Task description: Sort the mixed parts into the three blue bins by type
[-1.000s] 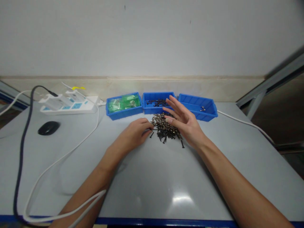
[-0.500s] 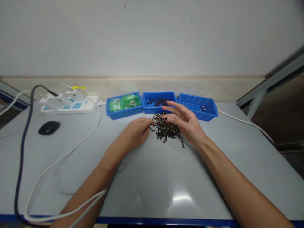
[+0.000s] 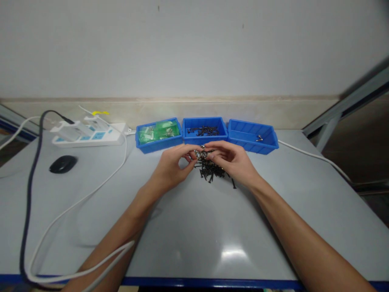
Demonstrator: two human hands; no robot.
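A heap of small screws [image 3: 211, 172], dark with some shiny brassy and silver pieces, lies on the table between my hands. On its left, my left hand [image 3: 173, 164] has its fingers and thumb curled closed at the heap's edge; what they grip is hidden. My right hand [image 3: 234, 160] covers the heap's upper right, fingers bent and thumb drawn in. What its fingertips hold, if anything, is too small to name. The two hands' fingertips nearly meet over the heap. Behind them, the middle blue bin [image 3: 188, 140] holds dark screws [image 3: 208, 130].
The left blue bin [image 3: 158, 147] contains green-lined clear packets [image 3: 167, 129]. In the right blue bin [image 3: 243, 132] lie a few silver pieces [image 3: 259, 138]. A white power strip [image 3: 112, 140], black mouse [image 3: 63, 164] and cables are at left; a white cable [image 3: 127, 247] crosses my left forearm.
My right hand has come down and left from above the heap, its spread fingers bending in. My left hand has shifted slightly up and right, its index finger reaching further over the heap.
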